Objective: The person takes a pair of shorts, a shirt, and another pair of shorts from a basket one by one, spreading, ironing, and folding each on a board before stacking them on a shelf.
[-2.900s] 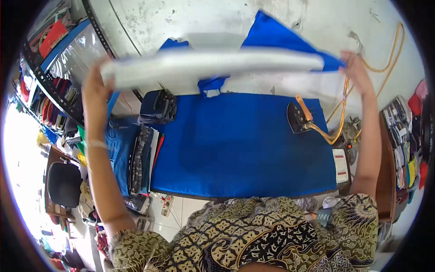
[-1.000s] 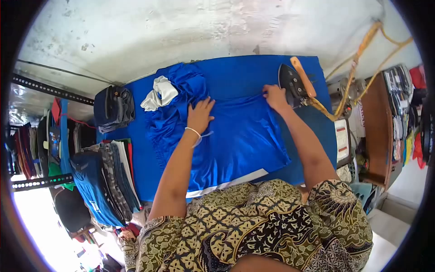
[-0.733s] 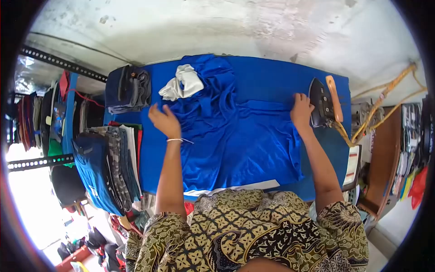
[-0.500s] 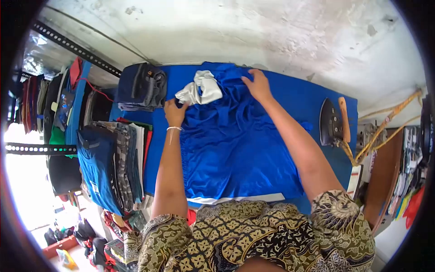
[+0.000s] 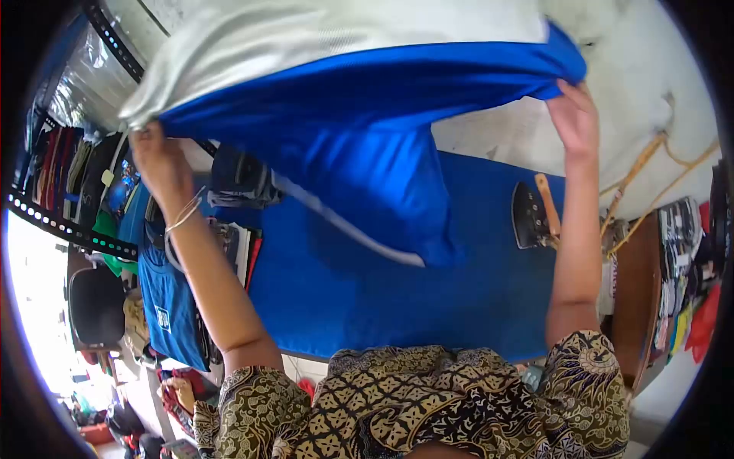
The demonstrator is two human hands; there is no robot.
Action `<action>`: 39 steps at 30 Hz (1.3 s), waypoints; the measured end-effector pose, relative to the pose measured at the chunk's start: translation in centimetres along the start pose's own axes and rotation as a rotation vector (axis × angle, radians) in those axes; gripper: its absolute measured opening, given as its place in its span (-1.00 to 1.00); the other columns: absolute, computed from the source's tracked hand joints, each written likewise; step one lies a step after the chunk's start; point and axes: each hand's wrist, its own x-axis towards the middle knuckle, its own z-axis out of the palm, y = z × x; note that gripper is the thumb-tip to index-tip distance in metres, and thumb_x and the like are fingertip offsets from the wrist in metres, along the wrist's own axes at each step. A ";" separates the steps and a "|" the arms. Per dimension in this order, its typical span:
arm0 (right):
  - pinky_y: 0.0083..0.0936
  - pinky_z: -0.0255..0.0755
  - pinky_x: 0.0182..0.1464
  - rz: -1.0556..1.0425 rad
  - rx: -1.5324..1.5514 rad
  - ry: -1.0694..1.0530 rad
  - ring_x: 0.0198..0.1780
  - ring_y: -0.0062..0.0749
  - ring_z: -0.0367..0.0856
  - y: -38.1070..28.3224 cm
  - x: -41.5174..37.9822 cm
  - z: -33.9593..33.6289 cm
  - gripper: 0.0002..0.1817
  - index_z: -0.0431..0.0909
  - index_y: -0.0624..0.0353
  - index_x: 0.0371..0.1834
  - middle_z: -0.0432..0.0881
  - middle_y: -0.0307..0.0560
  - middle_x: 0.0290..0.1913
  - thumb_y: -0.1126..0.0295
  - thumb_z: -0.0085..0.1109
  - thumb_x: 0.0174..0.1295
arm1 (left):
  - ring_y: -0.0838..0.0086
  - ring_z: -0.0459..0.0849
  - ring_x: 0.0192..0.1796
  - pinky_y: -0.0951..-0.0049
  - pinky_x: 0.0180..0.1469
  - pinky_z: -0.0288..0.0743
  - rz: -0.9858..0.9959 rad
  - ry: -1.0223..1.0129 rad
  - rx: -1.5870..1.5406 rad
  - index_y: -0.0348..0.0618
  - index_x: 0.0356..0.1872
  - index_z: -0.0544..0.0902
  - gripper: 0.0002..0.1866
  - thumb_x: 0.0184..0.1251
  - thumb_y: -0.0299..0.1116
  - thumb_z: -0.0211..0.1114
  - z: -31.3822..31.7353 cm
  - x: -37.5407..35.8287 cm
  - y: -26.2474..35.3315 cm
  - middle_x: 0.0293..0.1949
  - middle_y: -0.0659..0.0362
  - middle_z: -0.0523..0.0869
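A shiny blue and white cloth (image 5: pixel 344 92) is stretched wide in the air between my two hands. My left hand (image 5: pixel 160 157), with a white string round the wrist, grips its left end at the upper left. At the upper right, my right hand (image 5: pixel 577 118) is closed on the blue edge. The white part spreads along the top of the view, while a blue fold with a pale border hangs over the table. Below it lies the blue-covered table (image 5: pixel 413 310).
An iron (image 5: pixel 529 214) with a wooden handle rests at the table's right. Folded jeans (image 5: pixel 241 176) are stacked at the back left, with more folded clothes (image 5: pixel 172 298) along the left edge. A perforated metal rack (image 5: pixel 73 229) stands at the left.
The cloth lay spread on the table with a white bunch at its top. Now both hands have lifted it and moved apart, left and right, with it stretched between them.
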 end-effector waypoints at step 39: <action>-0.70 0.31 -0.59 0.640 -0.984 0.579 -0.50 -0.69 0.43 -5.0 -38.0 -8.7 -0.92 0.52 0.13 -0.33 0.47 -0.35 -0.51 0.44 0.14 0.12 | 0.57 0.50 -0.30 0.66 -0.28 0.36 -1.023 -0.757 0.218 -0.41 0.20 0.24 -0.29 0.04 -0.31 0.34 -14.2 -27.1 -0.9 -0.18 0.18 0.54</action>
